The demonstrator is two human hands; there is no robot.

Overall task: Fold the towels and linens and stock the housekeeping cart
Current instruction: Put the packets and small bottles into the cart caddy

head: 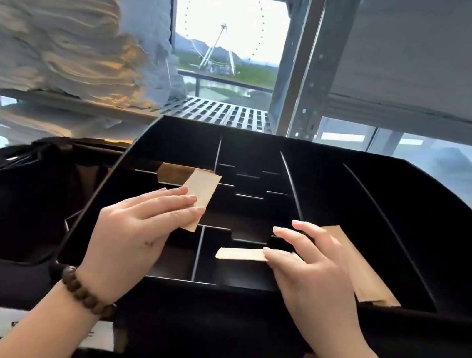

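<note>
Above the divided tray (97, 187), left hand (134, 224) holds a tan packet (199, 194), right hand (312, 271) a second packet (239, 254).

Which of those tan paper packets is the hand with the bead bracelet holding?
The broad tan paper packet, standing tilted in the left hand; the narrow tan packet lies flat, pinched by the right hand.
</note>
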